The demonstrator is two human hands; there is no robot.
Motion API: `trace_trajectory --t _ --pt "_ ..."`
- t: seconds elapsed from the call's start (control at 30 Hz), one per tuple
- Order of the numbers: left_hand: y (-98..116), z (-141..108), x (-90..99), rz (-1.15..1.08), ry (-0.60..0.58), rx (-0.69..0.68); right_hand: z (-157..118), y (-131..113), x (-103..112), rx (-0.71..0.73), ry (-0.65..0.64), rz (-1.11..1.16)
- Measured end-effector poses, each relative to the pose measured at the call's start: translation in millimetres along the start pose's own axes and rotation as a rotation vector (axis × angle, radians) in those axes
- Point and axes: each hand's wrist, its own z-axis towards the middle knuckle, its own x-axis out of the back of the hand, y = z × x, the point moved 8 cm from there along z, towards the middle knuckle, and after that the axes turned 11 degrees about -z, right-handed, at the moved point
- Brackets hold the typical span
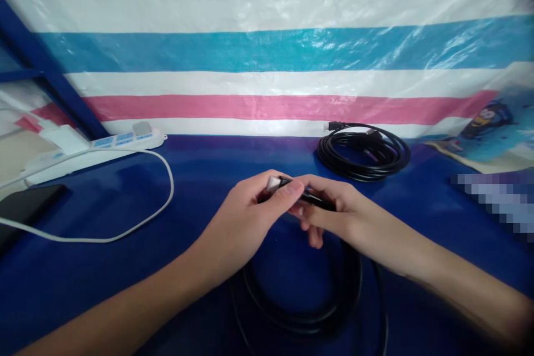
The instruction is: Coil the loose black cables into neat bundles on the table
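Note:
Both hands meet over a black cable (308, 322) looped in a coil near the front of the blue table. Between the fingers and thumb of my left hand (254, 211) is the cable's connector (274, 182), whose light metallic end points left. My right hand (334, 206) is closed around the black cable just behind that connector, its fingers curled beneath. The fingers cover part of the cable and of the connector. The lower loops of the coil hang or lie below the hands; whether they touch the table I cannot tell.
A second coiled black cable (362, 175) lies on the blue table (200, 172) at the back right. At left are a white power strip (152, 139), a white cord (171, 178) and a dark flat device (31, 211). Striped plastic sheeting (267, 50) hangs behind.

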Motion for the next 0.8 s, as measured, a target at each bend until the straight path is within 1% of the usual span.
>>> trace_trajectory --t 0.07,0.13,0.17,0.23,0.3,0.37,0.47,0.53,0.63,0.7,0.8 --pt "3.8 2.1 9.4 -0.016 0.087 -0.030 1.7 8.4 -0.9 -0.073 -0.029 0.154" --pt "7.2 3.1 17.4 -0.016 0.161 -0.060 1.5 17.4 -0.3 -0.149 -0.009 0.239" --pt "8.2 3.4 19.4 -0.028 0.177 -0.071 0.9 21.4 -0.1 -0.186 0.009 0.271" --pt "9.0 3.8 19.6 -0.075 0.169 -0.080 -0.7 24.6 1.2 -0.224 0.062 0.328" --pt "8.9 3.9 18.2 -0.130 0.150 -0.079 -1.8 21.9 2.8 -0.213 0.106 0.393" --pt "11.0 3.9 19.8 -0.162 0.161 -0.099 -2.3 15.7 4.7 -0.166 0.123 0.440" --pt "13.5 4.6 29.7 -0.170 0.252 -0.127 -2.1 7.3 6.6 -0.093 0.106 0.406" --pt "13.4 5.5 36.0 -0.182 0.308 -0.137 -1.6 5.3 8.4 -0.067 0.116 0.375" --pt "12.1 6.5 39.0 -0.246 0.339 -0.150 -1.4 5.4 13.2 -0.054 0.199 0.382" --pt "6.5 5.9 39.7 -0.339 0.369 -0.103 -2.7 3.6 17.1 -0.034 0.278 0.386" --pt "-5.5 4.9 38.9 -0.482 0.405 0.030 -6.4 0.8 23.2 -0.016 0.384 0.372"
